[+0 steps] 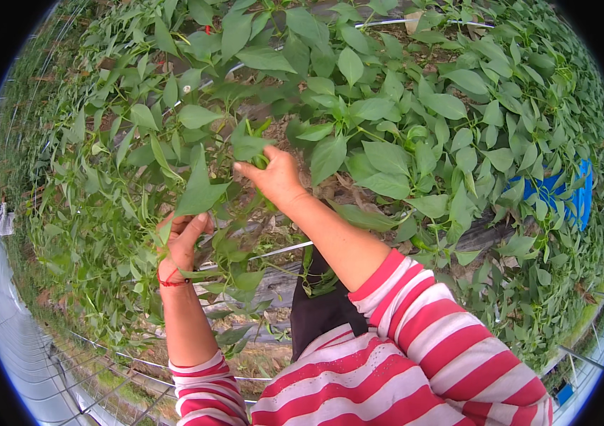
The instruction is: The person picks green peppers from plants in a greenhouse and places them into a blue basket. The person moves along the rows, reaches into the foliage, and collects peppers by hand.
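Note:
My right hand [276,175] reaches into a pepper plant, its thumb and index finger closed around a green part of it. A pepper leaf [249,146] covers some of that grip, so whether it is a fruit or a stem is unclear. Just above the fingers, a slender green pepper [263,127] points up. Lower and to the left is my left hand [184,239], thumb and fingers bent among the foliage, a red cord bracelet [171,281] at its wrist. A large pepper leaf [198,191] hides part of the fingers; what they hold cannot be seen.
Dense pepper plants [387,160] surround me. White drip lines [280,250] and dark plastic mulch [275,285] run beneath them. A blue container [581,194] stands among plants at right. Far left, a person [3,221] is between rows. Greenhouse framing [105,383] curves along the lower left.

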### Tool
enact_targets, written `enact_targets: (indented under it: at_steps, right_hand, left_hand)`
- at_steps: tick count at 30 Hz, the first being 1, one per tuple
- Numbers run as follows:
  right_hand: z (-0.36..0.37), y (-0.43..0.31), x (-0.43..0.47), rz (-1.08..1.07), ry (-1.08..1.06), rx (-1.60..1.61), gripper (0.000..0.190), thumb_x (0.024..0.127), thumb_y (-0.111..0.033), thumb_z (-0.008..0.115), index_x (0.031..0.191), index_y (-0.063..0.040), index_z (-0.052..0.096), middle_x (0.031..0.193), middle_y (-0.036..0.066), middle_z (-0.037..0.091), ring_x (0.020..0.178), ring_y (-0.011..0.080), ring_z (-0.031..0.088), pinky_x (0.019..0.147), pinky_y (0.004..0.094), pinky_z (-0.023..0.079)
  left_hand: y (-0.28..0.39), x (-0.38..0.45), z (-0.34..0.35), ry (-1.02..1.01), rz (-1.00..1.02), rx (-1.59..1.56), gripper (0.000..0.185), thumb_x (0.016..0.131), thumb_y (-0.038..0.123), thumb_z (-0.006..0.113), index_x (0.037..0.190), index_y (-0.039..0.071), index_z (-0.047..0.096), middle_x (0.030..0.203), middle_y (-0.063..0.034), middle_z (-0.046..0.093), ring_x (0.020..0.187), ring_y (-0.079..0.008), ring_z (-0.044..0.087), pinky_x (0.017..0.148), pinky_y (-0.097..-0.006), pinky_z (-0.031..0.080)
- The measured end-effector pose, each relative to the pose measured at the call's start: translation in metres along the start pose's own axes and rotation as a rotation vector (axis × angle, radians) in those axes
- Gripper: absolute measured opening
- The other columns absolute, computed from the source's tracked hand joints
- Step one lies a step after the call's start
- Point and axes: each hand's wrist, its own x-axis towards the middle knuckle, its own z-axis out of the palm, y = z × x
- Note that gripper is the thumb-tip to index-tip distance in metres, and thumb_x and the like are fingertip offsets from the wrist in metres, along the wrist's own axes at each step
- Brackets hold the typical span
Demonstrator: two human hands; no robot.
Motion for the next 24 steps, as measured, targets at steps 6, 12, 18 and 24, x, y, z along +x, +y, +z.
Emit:
enact_targets:
  at_steps: [6,12,18,24]
  right_hand:
    - [-0.006,0.005,0.005,0.275,-0.158,0.173,0.033,0.073,-0.026,0.075,0.093,-0.002,0.064,0.077,0.010,0.065,0.071,0.0247,0.062,0.068,0.0378,0.049]
    - [-0.003,0.009,0.011,0.047,-0.216,0.017,0.032,0.072,-0.026,0.076,0.092,-0.002,0.066,0.083,0.011,0.065,0.074,0.0208,0.062,0.070,0.0348,0.049]
    - [-0.016,-0.016,0.006,0.218,-0.216,0.127,0.019,0.082,-0.019,0.069,0.087,-0.001,0.064,0.065,0.002,0.060,0.050,0.0103,0.055,0.047,0.0270,0.044]
    - [-0.057,-0.047,-0.002,0.540,-0.269,0.199,0.015,0.077,-0.014,0.064,0.081,0.000,0.064,0.067,0.007,0.060,0.049,0.0142,0.055,0.046,0.0282,0.043]
  left_hand:
    - [0.018,0.003,0.017,-0.045,-0.064,0.097,0.024,0.086,0.021,0.066,0.099,0.001,0.066,0.071,-0.0024,0.061,0.067,-0.0109,0.054,0.068,-0.0268,0.042]
    - [0.027,0.011,0.029,-0.050,-0.094,0.127,0.032,0.092,0.031,0.058,0.104,0.001,0.065,0.071,-0.0028,0.061,0.062,-0.0112,0.054,0.063,-0.0257,0.041]
    - [0.027,0.041,0.043,-0.009,-0.145,0.187,0.035,0.093,0.029,0.054,0.114,0.001,0.060,0.069,-0.0052,0.061,0.046,-0.0143,0.053,0.044,-0.0285,0.041]
    - [0.019,0.093,0.083,-0.314,0.037,1.008,0.027,0.081,0.024,0.064,0.098,0.003,0.068,0.079,-0.0177,0.065,0.067,-0.0299,0.063,0.063,-0.0415,0.050]
